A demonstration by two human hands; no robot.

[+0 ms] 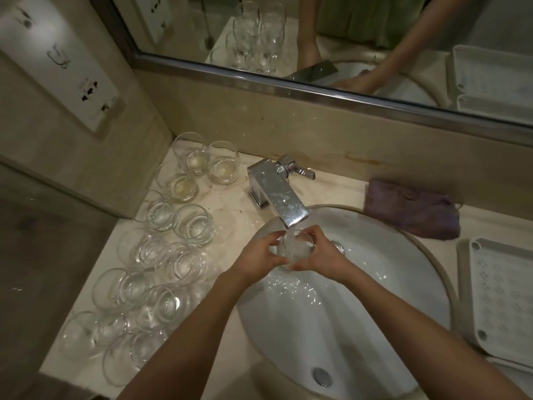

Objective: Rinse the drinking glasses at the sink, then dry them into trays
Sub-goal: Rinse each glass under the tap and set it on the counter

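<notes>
Drinking glass: clear, stemless, rounded; held over the sink directly beneath the faucet spout, water running into it, clasped from both sides.

Waiting glasses: about a dozen, same clear rounded form, upright, clustered in loose pairs along the tabletop left of the sink.

Tray: white, perforated, lying flat on the tabletop right of the sink.

Purple cloth lies crumpled on the marble tabletop, at the back right by the wall. Wide mirror with a metal frame runs along the back wall above a beige stone splashback. White socket panel is set in the left side wall, a few outlets on it, details blurred.
</notes>
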